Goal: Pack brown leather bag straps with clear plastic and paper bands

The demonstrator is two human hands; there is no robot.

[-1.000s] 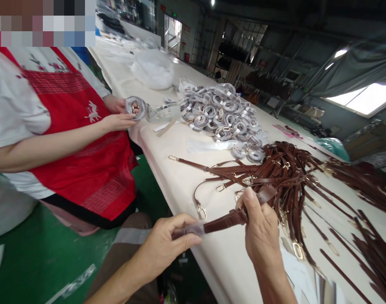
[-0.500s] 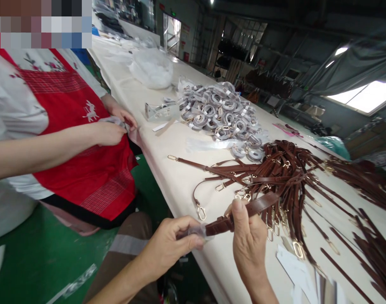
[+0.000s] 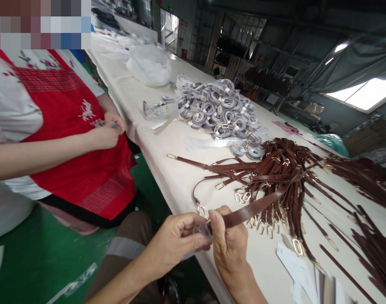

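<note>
In the head view, the person's left hand (image 3: 177,236) pinches a small piece of clear plastic film (image 3: 202,230) between thumb and curled fingers, at the near end of a long brown leather strap (image 3: 256,207). The right hand (image 3: 229,245) is closed round the same strap end just beside the left hand, thumb on top and fingers wrapped beneath. The strap runs up and to the right from both hands, over the near edge of the long cream-covered table (image 3: 180,177), into a tangled heap of brown leather straps with gold clasps (image 3: 284,169). Behind that heap lies a pile of coiled straps wrapped in pale film (image 3: 218,109), and farther back a bundle of clear plastic bags (image 3: 150,65). White paper slips (image 3: 302,266) lie near the right hand on the table. To the left, a co-worker in a red apron (image 3: 82,126) holds something small in both hands (image 3: 106,131); what it is cannot be told.
</note>
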